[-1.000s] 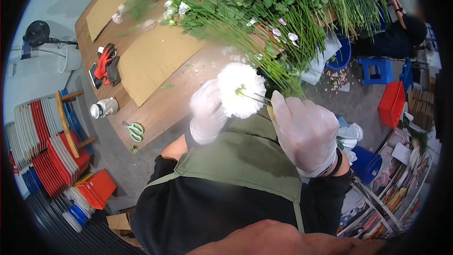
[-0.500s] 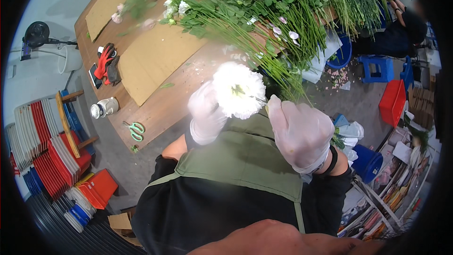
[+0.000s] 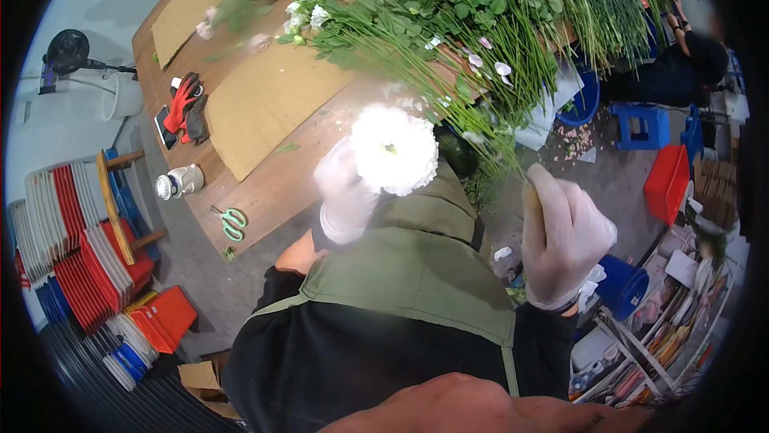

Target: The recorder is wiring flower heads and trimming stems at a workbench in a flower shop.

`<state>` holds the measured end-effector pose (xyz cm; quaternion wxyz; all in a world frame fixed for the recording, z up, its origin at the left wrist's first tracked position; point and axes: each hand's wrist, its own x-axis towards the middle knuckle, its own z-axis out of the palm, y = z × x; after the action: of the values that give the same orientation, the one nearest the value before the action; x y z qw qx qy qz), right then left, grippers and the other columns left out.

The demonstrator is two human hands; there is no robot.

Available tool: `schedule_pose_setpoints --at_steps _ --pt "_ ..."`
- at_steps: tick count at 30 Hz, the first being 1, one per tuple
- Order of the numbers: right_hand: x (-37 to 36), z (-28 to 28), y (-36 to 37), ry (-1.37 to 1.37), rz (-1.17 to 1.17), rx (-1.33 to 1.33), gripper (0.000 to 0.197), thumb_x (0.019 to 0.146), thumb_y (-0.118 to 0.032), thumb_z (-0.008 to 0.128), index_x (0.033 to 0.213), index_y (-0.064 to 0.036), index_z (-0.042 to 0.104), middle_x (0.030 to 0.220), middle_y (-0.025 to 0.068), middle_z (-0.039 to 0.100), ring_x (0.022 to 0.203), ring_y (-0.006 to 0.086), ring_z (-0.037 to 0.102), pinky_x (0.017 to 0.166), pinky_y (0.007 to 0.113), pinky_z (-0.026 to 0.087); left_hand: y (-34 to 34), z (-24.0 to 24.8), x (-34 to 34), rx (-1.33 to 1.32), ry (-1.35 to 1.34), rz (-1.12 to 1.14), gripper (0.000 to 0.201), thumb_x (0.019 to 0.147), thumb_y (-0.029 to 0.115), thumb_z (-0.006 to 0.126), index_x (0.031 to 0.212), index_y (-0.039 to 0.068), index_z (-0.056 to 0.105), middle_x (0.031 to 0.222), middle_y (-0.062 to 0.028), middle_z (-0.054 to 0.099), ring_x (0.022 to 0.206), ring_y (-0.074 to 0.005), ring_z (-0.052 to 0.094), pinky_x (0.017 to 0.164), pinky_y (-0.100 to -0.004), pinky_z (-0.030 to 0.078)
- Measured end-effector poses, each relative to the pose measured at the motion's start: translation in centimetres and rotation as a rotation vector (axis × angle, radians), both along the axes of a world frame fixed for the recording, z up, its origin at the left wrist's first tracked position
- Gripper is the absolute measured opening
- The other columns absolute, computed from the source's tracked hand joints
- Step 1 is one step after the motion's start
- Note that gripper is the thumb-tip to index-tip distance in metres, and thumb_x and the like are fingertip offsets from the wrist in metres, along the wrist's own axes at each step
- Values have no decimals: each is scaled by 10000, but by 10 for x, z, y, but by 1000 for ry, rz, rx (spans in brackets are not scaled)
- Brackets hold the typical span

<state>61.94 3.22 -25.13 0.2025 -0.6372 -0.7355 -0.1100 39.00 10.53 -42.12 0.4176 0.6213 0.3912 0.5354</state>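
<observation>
A large white ruffled flower (image 3: 394, 149) faces up in front of my chest. My left hand (image 3: 346, 197), in a thin whitish glove, is closed behind it and holds it from below; its fingertips and the stem are hidden by the bloom. My right hand (image 3: 565, 233), gloved likewise, is raised well to the right of the flower, apart from it. Its thumb and fingers are pinched together, and whatever they hold, if anything, is too small to make out. Beyond the hands, bundles of long green stems (image 3: 448, 92) lie across the wooden table (image 3: 300, 157).
Cardboard (image 3: 264, 108), red-black gloves (image 3: 186, 108), a phone (image 3: 166, 127), a white jar-like object (image 3: 181, 182) and green-handled scissors (image 3: 232, 223) lie on the table. A blue stool (image 3: 642, 127), red bin (image 3: 669, 179) and blue bucket (image 3: 621, 285) stand right. Another person (image 3: 681, 68) works far right.
My right hand has moved away from the flower, to the right, with its fingers still pinched. The flower in my left hand has shifted slightly left and tilted to face up more.
</observation>
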Motion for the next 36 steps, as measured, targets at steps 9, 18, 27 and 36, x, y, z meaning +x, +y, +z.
schedule_pose_setpoints --at_steps 9,18,27,36 --pt "-8 -20 12 -170 34 -328 121 800 -136 710 815 -131 590 702 53 538 617 211 616 510 345 490 -4 8 9 7 75 -29 262 764 91 796 1009 15 742 932 -120 744 778 -311 713 695 -375 567" --pt "-3 25 0 19 123 -67 349 697 -84 816 1036 -63 736 752 30 605 573 171 571 466 323 424 1 0 13 230 139 35 266 732 105 813 974 33 728 893 -120 724 735 -330 681 653 -395 547" --pt "-19 -11 11 -42 202 -73 210 709 -65 748 914 -71 704 680 9 435 527 131 474 429 275 360 1 4 12 331 157 57 253 764 147 809 971 37 713 884 -120 717 723 -342 676 650 -397 546" --pt "-21 -16 14 -110 203 -71 155 751 -77 742 899 -74 697 673 7 416 536 129 469 426 280 354 4 0 14 345 157 50 299 769 168 823 1009 37 702 877 -120 707 707 -338 663 624 -403 531"
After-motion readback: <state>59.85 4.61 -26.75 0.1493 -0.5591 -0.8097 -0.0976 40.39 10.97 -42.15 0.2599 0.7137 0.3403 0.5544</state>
